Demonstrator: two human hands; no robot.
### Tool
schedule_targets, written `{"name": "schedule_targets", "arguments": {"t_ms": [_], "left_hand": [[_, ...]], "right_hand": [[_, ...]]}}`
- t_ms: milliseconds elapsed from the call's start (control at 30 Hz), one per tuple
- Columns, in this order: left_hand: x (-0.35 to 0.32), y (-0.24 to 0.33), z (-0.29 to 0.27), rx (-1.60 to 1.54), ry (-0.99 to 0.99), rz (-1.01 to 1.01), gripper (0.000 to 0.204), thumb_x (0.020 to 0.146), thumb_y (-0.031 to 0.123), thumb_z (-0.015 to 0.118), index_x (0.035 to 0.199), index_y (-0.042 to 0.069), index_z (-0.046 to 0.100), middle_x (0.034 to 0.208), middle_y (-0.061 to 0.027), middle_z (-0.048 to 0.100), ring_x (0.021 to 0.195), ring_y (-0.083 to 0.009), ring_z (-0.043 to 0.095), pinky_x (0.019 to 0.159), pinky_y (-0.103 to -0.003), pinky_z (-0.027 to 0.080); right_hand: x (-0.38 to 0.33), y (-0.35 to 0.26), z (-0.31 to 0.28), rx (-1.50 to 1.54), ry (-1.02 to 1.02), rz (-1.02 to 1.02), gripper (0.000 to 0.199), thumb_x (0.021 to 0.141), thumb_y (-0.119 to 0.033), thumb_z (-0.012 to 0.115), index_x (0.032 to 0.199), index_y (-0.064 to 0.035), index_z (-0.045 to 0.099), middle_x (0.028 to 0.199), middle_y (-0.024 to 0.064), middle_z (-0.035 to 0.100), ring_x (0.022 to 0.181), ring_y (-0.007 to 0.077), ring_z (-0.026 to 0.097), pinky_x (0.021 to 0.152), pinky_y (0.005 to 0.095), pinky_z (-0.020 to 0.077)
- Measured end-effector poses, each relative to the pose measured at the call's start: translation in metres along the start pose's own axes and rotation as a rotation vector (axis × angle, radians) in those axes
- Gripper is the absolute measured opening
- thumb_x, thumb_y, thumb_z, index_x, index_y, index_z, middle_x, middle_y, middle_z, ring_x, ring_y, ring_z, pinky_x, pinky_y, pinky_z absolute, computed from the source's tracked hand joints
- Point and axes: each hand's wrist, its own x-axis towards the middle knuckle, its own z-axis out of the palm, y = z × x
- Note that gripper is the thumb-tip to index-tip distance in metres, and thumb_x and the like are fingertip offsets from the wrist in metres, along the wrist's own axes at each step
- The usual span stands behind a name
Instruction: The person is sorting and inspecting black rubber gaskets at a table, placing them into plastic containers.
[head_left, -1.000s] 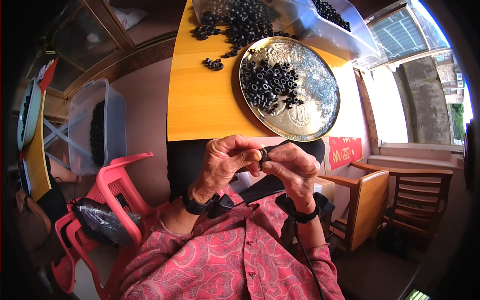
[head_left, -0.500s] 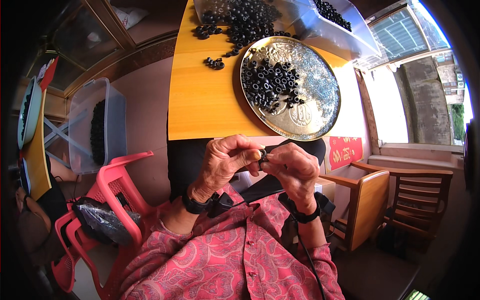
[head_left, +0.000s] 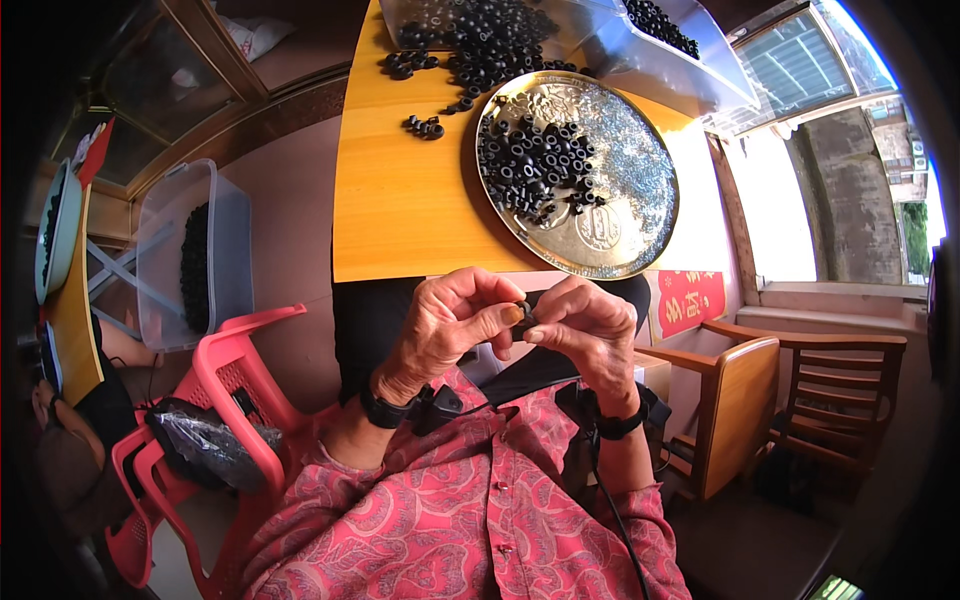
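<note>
Left hand: the left hand is curled, thumb and fingertips pinched narrow on a small black rubber ring, just near of the table edge.
Right hand: the right hand meets it from the right, its fingertips closed on the same ring, so both hands touch at the piece.
Ring: held between the two hands, above the lap, near the yellow wooden table.
Tray: a round embossed silver metal tray lies on the table's right part, with a heap of black rings on its left half.
Loose pile: more black rings are scattered at the table's far edge, beside a clear plastic tub.
Left side: a red plastic chair stands near a clear plastic bin.
Right side: wooden chairs stand by the window.
</note>
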Motion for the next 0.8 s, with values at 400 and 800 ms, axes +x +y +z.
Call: {"name": "schedule_targets", "arguments": {"t_ms": [400,800], "left_hand": [[0.001,-0.009,-0.008,0.001,-0.026,0.098,0.012,0.088,0.008,0.070,0.094,0.000,0.063,0.076,-0.0061,0.065,0.062,-0.0109,0.063,0.057,-0.025,0.053],[0.002,-0.002,-0.006,-0.052,0.022,-0.007,0.034,0.086,0.007,0.072,0.104,0.000,0.044,0.078,-0.0088,0.064,0.060,-0.0136,0.064,0.057,-0.026,0.054]], "right_hand": [[0.004,-0.005,0.004,0.170,-0.015,0.160,0.024,0.074,0.008,0.076,0.094,0.0030,0.064,0.092,0.0053,0.064,0.087,0.0129,0.062,0.077,0.0269,0.0523],[0.005,0.002,0.004,0.073,-0.075,0.143,0.031,0.077,0.003,0.075,0.107,-0.0004,0.070,0.107,0.0064,0.063,0.080,0.0079,0.057,0.071,0.0225,0.0496]]}}
